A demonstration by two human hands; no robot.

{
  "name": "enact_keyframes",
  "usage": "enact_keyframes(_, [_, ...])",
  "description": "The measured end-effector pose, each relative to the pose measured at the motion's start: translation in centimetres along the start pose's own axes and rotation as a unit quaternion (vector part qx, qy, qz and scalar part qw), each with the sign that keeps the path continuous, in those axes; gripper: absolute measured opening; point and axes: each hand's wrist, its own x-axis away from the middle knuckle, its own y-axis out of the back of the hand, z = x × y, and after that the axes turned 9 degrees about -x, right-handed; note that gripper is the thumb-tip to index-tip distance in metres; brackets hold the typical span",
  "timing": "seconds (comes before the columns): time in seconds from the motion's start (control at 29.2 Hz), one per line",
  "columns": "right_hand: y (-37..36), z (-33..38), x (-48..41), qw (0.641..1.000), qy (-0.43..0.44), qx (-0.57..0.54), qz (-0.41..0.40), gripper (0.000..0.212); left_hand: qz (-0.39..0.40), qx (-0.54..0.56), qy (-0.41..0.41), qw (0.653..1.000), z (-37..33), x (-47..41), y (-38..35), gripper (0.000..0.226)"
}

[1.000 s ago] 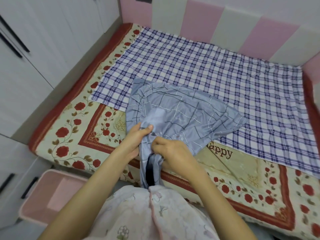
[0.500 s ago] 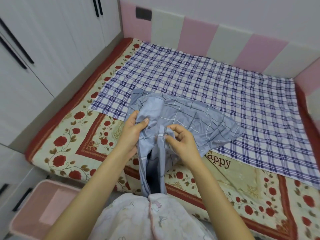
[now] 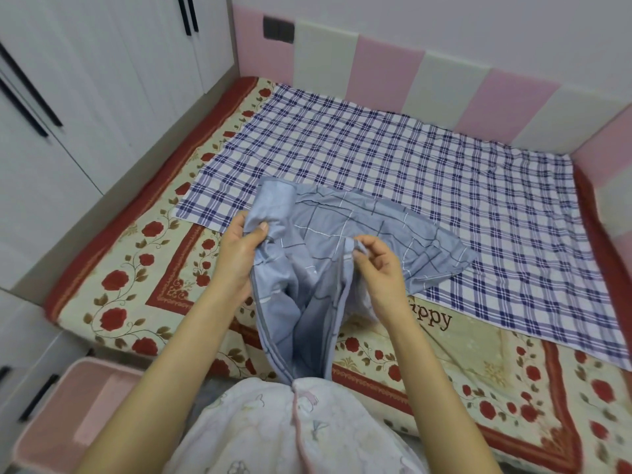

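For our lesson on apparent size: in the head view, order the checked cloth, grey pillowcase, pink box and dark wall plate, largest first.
1. checked cloth
2. grey pillowcase
3. pink box (partly out of frame)
4. dark wall plate

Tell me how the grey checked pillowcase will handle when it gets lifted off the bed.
Probably floppy: the grey checked pillowcase sags and folds between the left hand and the right hand. Likely light, since the right hand's pinch holds one edge up. It may cling and drag on the plaid sheet rather than slide.
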Motion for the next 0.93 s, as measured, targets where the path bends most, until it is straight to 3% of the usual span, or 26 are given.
enact_keyframes(0.1, [0.4, 1.4, -0.8, 0.995, 0.076, 0.068, -0.013, 0.029, -0.03, -0.023, -0.009, 0.999, -0.2, -0.4, 0.4, 0.02])
enact_keyframes(0.27, [-2.2, 2.8, -1.4, 0.975, 0.138, 0.158, 0.079, 0.016, 0.012, -0.063, 0.002, 0.998, 0.1, 0.8, -1.5, 0.021])
enact_keyframes(0.45, [-4.4, 3.2, -2.2, 0.989, 0.098, 0.084, 0.078, 0.016, 0.048, -0.021, -0.015, 0.999, -0.1, 2.8, -3.8, 0.02])
enact_keyframes(0.69, [-5.0, 2.3, -1.9, 0.998, 0.057, -0.007, 0.008, 0.019, 0.066, -0.018, -0.006, 0.998, -0.3, 4.2, -4.4, 0.03])
enact_keyframes(0.93, [-4.1, 1.5, -1.2, 0.99, 0.015, -0.116, 0.083, 0.007, 0.088, -0.034, 0.005, 0.995, -0.5, 4.4, -5.1, 0.014])
